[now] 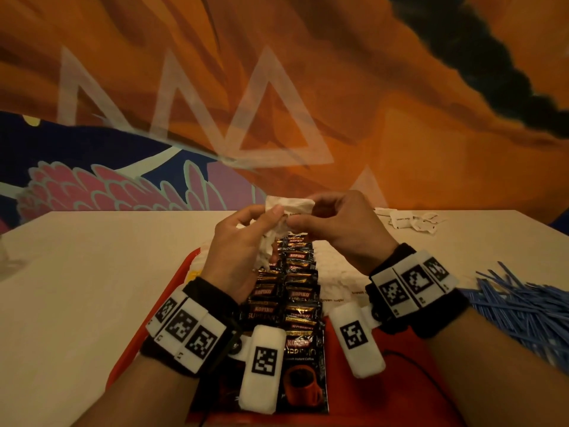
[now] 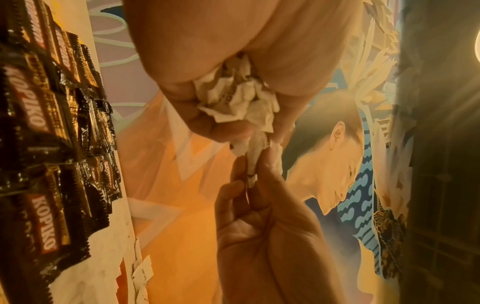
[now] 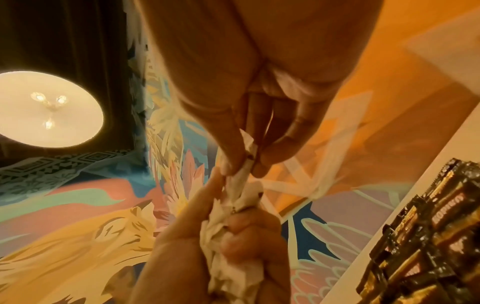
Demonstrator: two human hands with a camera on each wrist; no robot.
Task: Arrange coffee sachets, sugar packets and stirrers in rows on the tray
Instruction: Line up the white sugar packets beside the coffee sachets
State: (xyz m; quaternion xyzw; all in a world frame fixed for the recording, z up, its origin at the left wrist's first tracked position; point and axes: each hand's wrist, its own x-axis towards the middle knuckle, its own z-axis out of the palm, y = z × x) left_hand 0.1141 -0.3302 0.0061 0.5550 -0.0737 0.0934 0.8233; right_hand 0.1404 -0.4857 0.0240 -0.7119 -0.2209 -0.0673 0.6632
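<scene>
Sugar packets, crumpled white paper (image 1: 289, 206), are bunched in the left hand (image 1: 243, 241); the right hand (image 1: 338, 229) pinches one, seemingly to pull it free for the red plastic tray (image 1: 129, 343).

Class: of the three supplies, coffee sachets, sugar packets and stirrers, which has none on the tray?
The blue stirrers: heaped on the table right of the red tray.

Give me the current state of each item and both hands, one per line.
Left hand: grips a bunch of white sugar packets.
Right hand: pinches one packet at the bunch's top.
Coffee sachets: laid in two overlapping rows on the red tray.
Sugar packets on tray: row right of the sachets.
Loose sugar packets: scattered at the table's far side.
Blue stirrers: loose pile, off the tray.
</scene>
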